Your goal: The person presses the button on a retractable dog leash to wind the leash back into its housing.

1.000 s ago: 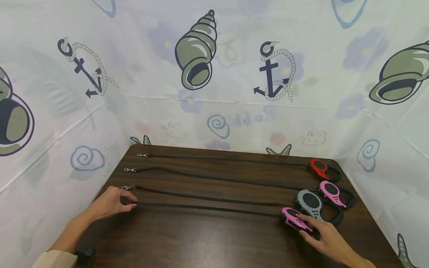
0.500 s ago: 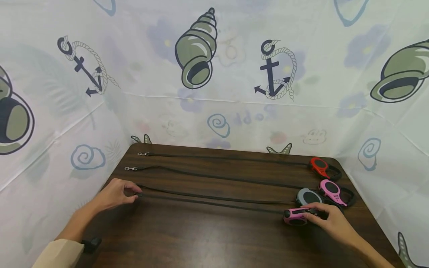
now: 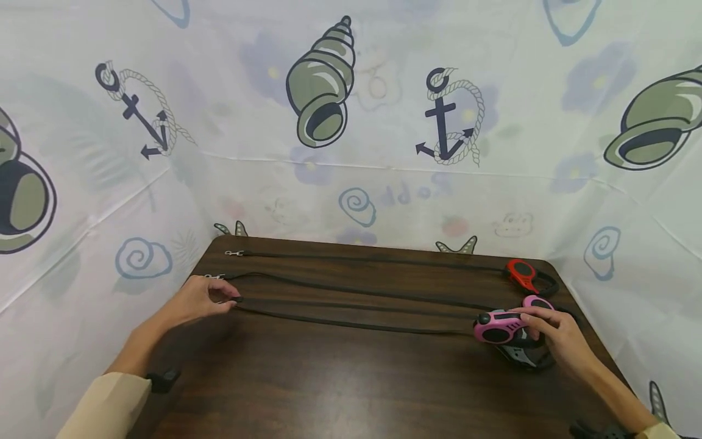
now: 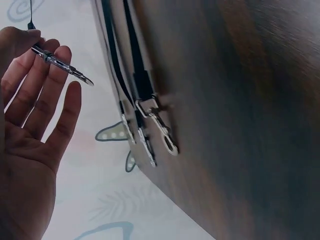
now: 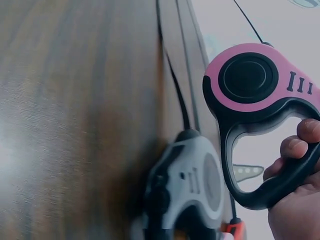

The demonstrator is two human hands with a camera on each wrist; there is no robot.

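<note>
My right hand (image 3: 565, 341) holds a pink-and-black retractable leash (image 3: 493, 329) by its loop handle, fingers curled round the grip in the right wrist view. At the other end, my left hand (image 3: 197, 302) pinches this leash's strap between thumb and fingertips, beside its metal snap hook (image 4: 62, 65). The black strap (image 3: 356, 306) stretches between both hands, raised off the table. Beneath the pink casing lies a grey retractable leash (image 5: 200, 175), partly covered in the head view. Its snap hook (image 4: 162, 127) rests on the table below my left hand.
Farther back on the brown table (image 3: 329, 384) lie a red retractable leash (image 3: 521, 271) and a second pink one (image 3: 537, 301), partly hidden by my right hand. Their straps run left, roughly parallel, to metal snap hooks (image 3: 234, 253). Printed white cloth (image 3: 384, 122) encloses the table.
Both hands have lifted the nearest pink leash and carried it away from the front, over the grey leash. The casing has turned in my right hand and shifted slightly right.
</note>
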